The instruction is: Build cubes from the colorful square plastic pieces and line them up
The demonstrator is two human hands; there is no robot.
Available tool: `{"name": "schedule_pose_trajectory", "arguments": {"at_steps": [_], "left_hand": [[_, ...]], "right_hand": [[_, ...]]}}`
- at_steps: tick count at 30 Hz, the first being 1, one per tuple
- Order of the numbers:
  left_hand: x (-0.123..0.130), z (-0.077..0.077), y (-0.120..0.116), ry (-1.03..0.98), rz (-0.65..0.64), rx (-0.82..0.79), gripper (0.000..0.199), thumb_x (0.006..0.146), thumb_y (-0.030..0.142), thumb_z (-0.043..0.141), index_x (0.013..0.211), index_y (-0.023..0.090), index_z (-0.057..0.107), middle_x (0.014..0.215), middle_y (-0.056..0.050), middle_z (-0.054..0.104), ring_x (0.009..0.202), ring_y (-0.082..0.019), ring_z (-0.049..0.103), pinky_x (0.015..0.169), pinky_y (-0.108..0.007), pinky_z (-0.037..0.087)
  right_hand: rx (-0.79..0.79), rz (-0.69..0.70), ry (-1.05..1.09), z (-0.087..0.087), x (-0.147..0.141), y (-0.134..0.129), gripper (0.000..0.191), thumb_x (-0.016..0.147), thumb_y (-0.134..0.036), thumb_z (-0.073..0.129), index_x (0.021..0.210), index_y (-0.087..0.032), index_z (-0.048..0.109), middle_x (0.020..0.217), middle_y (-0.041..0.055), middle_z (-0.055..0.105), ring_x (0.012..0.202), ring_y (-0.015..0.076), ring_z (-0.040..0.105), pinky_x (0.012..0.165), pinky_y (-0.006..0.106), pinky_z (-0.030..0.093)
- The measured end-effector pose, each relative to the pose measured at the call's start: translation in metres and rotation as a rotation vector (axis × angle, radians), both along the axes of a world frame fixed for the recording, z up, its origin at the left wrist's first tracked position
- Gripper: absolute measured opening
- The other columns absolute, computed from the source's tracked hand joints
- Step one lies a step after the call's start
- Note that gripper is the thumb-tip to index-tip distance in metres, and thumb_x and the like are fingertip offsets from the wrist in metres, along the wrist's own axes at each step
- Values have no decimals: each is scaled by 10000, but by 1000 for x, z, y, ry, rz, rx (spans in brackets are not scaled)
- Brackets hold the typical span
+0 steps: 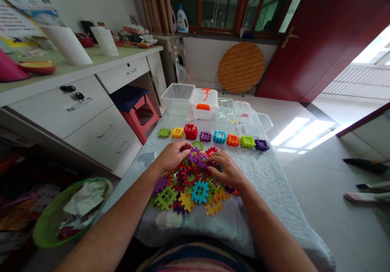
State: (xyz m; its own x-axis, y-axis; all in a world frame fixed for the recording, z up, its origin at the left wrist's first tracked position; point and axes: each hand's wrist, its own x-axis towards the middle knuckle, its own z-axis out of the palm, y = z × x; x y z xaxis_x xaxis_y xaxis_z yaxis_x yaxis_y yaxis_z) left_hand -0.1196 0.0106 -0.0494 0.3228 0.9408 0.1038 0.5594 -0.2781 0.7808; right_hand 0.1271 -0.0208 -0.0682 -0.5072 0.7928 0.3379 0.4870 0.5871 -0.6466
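Note:
My left hand [174, 156] is closed, pinching the left edge of a purple interlocking building piece [194, 155]. On the other side, the curled fingers of my right hand [224, 167] grip a second purple interlocking building piece [202, 163], close against the first; I cannot tell whether the two are joined. Beneath both hands spreads a pile of notched square pieces in several colours, among them a blue window piece [200, 192], a green piece [166, 197], a yellow piece [186, 201] and a red piece [190, 176].
Beyond the pile runs a row of sorted pieces, including a red stack [191, 131] and a dark purple stack [262, 144]. Clear plastic boxes [178, 105] and a lidded box with orange clips [203, 109] stand at the far end of the cloth-covered table [274, 182].

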Motion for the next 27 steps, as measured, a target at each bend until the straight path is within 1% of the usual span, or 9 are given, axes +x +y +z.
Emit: {"name": "schedule_pose_trajectory", "arguments": {"at_steps": [2, 5, 7, 10, 14, 19, 21, 23, 27], "left_hand": [[-7, 0, 3, 82, 5, 68, 249, 857, 344, 520, 978, 195, 678, 1004, -53, 704, 932, -213, 645, 911, -364, 489], [-28, -3, 8, 120, 77, 125, 276, 869, 352, 490, 996, 191, 675, 1038, -63, 680, 947, -212, 633, 889, -348, 489], [-45, -10, 12, 118, 138, 121, 293, 867, 365, 489, 1016, 191, 672, 1051, -64, 674, 950, -214, 628, 851, -336, 495], [-64, -25, 18, 131, 196, 116, 293, 843, 391, 524, 998, 193, 675, 1049, -67, 677, 965, -225, 621, 844, -342, 491], [-69, -43, 17, 141, 189, 172, 269, 823, 386, 555, 949, 181, 676, 1006, -72, 668, 955, -226, 616, 865, -353, 486], [-67, -53, 13, 124, 197, 229, 248, 829, 366, 556, 955, 188, 674, 1000, -62, 652, 959, -216, 605, 900, -358, 477], [-68, -55, 13, 128, 191, 248, 245, 828, 371, 560, 947, 187, 670, 999, -63, 651, 968, -219, 603, 927, -367, 470], [-69, -56, 14, 129, 186, 251, 248, 828, 381, 560, 945, 189, 666, 1005, -64, 650, 975, -218, 601, 940, -370, 466], [-69, -55, 14, 109, 202, 203, 258, 819, 395, 561, 943, 195, 668, 989, -57, 654, 934, -206, 608, 880, -344, 484]], "right_hand": [[17, -5, 25, -1, 0, 0, 120, 897, -260, 592, 939, -228, 700, 921, 50, 675, 901, 198, 603, 886, 390, 459], [20, -26, 67, -2, -1, 0, 176, 945, -293, 529, 919, -228, 690, 902, 52, 668, 880, 192, 604, 827, 355, 477], [10, -60, 89, -3, -3, 0, 204, 963, -311, 502, 901, -224, 675, 887, 51, 660, 865, 187, 603, 801, 331, 479], [9, -167, 119, -7, -5, 1, 236, 973, -308, 473, 833, -214, 639, 816, 38, 623, 777, 172, 585, 736, 299, 466], [55, -363, 159, -12, -1, 7, 243, 961, -311, 478, 778, -209, 601, 741, 21, 571, 691, 167, 545, 680, 293, 440], [108, -540, 187, -11, 16, 13, 228, 958, -320, 463, 813, -213, 603, 768, 26, 569, 712, 176, 542, 693, 302, 445], [121, -545, 155, -11, 22, 15, 200, 940, -308, 482, 816, -214, 609, 801, 33, 571, 744, 182, 546, 717, 309, 451], [113, -509, 105, -11, 29, 15, 172, 917, -288, 509, 798, -215, 611, 820, 37, 573, 763, 184, 548, 737, 316, 455], [33, -356, 68, -13, 40, 15, 88, 855, -263, 579, 788, -217, 614, 924, 51, 611, 885, 197, 579, 835, 352, 467]]}}
